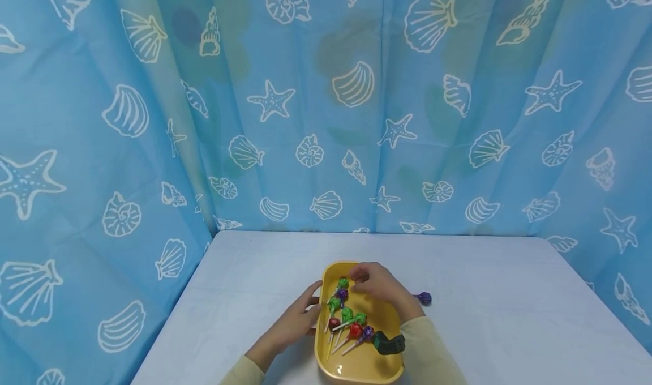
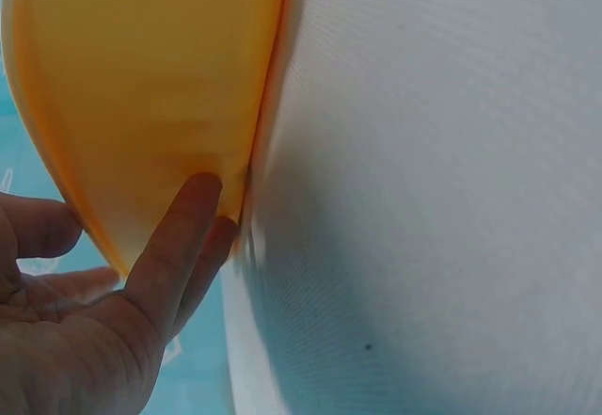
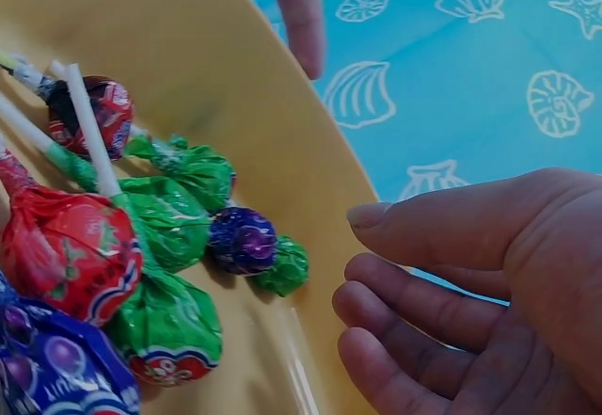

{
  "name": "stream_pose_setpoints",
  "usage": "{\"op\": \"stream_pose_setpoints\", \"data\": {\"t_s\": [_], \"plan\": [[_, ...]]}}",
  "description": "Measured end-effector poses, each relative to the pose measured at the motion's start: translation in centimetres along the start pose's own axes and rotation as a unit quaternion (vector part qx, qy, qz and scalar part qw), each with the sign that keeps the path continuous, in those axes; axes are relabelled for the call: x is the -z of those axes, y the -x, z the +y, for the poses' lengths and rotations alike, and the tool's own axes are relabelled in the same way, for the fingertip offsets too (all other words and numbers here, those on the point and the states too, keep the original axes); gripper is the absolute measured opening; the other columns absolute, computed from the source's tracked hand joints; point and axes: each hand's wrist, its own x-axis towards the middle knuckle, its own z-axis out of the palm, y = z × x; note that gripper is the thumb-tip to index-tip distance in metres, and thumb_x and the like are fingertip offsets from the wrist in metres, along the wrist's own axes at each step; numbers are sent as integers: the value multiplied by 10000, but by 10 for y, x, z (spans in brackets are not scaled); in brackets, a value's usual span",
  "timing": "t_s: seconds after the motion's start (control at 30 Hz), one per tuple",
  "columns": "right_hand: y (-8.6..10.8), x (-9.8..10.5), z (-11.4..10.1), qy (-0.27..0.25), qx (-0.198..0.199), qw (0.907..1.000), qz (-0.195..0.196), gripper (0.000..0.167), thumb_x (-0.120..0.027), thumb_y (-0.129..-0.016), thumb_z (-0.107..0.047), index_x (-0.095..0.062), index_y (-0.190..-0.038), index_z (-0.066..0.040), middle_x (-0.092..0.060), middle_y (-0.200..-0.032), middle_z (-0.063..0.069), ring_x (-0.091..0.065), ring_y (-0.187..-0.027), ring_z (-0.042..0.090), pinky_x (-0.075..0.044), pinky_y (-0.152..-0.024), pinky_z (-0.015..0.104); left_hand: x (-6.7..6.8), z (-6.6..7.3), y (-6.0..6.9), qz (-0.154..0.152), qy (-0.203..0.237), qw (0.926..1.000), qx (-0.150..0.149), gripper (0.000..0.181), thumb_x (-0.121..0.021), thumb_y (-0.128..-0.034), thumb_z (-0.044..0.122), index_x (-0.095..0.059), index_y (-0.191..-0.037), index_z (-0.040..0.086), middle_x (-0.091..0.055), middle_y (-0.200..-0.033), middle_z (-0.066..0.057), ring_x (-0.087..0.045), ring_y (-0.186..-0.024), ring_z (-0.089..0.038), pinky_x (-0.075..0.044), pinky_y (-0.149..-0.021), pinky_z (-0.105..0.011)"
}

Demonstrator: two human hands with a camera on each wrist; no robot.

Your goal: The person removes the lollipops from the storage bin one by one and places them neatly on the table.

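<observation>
A yellow tray (image 1: pixel 379 317) holds several wrapped lollipops, bunched along its left side. Among them are a green lollipop (image 3: pixel 169 330), a red lollipop (image 3: pixel 71 255) and a purple lollipop (image 3: pixel 243 240). My left hand (image 1: pixel 291 321) is at the tray's left wall; in the left wrist view its extended fingertips (image 2: pixel 202 189) touch the outside of that wall. Above the far part of the tray is my right hand (image 1: pixel 379 285), its fingers loosely bent with nothing between them. The green lollipop (image 1: pixel 343 283) farthest back lies just left of its fingertips.
One purple lollipop (image 1: pixel 424 298) lies outside the tray on the white tabletop (image 1: pixel 509 306), right of my right forearm. A dark watch (image 1: pixel 389 343) is on the right wrist. Behind the table hangs a blue curtain (image 1: pixel 326 119) printed with shells and starfish.
</observation>
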Motion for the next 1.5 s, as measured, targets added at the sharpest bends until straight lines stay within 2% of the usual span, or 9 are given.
{"op": "stream_pose_setpoints", "data": {"t_s": [0.23,0.4,0.57,0.83,1.07,1.3,1.5], "plan": [[-5,-7,4,371,149,9992,-92,232,-736,-866,-12,-706,-1094,20,-694,-1023,104,-629,-928,236,-586,-845,442,0,0,1,8,-23,10000,-2,590,-463,-1062,148,-261,-1617,141,-458,-1453,-296,-601,-1185,-425,-641,-769,-423],[-8,-13,6,592,-8,9979,-280,219,-760,-862,-27,-726,-1079,-17,-708,-1023,51,-653,-953,243,-602,-856,443,0,-2,0,-3,-21,10000,-6,589,-468,-1062,143,-266,-1615,144,-463,-1448,-295,-598,-1188,-431,-641,-764,-422],[-11,-14,6,526,-155,9974,-471,253,-765,-865,-28,-722,-1114,-11,-709,-1058,65,-656,-1019,284,-580,-928,486,1,-1,-1,7,-30,10000,-28,583,-464,-1069,155,-265,-1617,156,-464,-1456,-281,-589,-1205,-431,-641,-770,-428],[-14,-14,8,532,-114,9954,-787,283,-759,-865,-10,-723,-1146,-10,-712,-1080,84,-658,-1005,293,-571,-942,513,2,0,-1,25,-79,10000,1,585,-466,-1068,159,-264,-1616,144,-462,-1460,-283,-593,-1202,-429,-641,-767,-423],[-15,-16,8,522,-172,9927,-1074,267,-723,-895,19,-719,-1156,-35,-703,-1084,65,-642,-1011,279,-557,-968,523,2,-2,-1,-103,118,9999,28,599,-466,-1061,134,-247,-1619,132,-469,-1441,-286,-608,-1177,-419,-641,-775,-429],[-15,-16,11,458,-32,9917,-1198,295,-723,-864,69,-718,-1144,-22,-705,-1051,44,-644,-967,245,-563,-962,500,1,-4,-2,-152,104,9998,-35,595,-453,-1064,138,-238,-1619,122,-471,-1446,-279,-605,-1189,-412,-640,-784,-429],[-18,-17,14,450,-219,9917,-1184,285,-760,-833,61,-731,-1089,-62,-687,-1010,12,-622,-929,209,-570,-952,478,2,-2,0,-125,14,9999,-88,594,-448,-1067,148,-236,-1621,130,-458,-1464,-283,-597,-1200,-421,-639,-791,-433]]}}
